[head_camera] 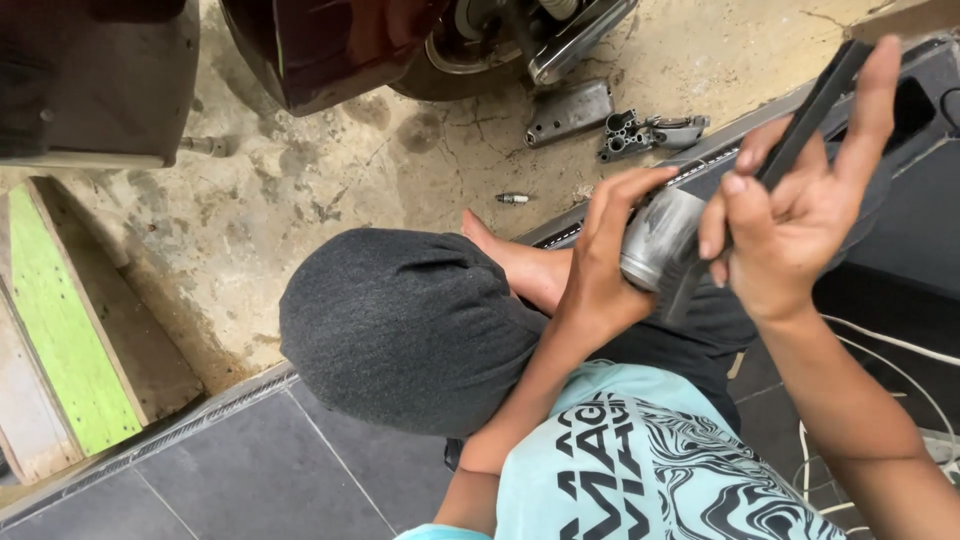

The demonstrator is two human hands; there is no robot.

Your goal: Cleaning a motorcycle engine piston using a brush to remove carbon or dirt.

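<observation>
centre right: my left hand [600, 270] grips a grey metal cylinder [658, 238]; my right hand [790, 225] works a black file [800, 140] on it, filing unfinished, i judge.

A motorcycle repair workshop, or its forecourt, is suggested. A motorcycle's dark red body panel [330, 50], part of a wheel [455, 50] and a chromed exhaust pipe [580, 35] are seen at the top edge. 2 loose metal engine parts [610, 120] and what may be a spark plug [512, 198] are left on a cracked, oil-stained concrete floor [300, 190], bordered by dark floor tiles [250, 470].
</observation>
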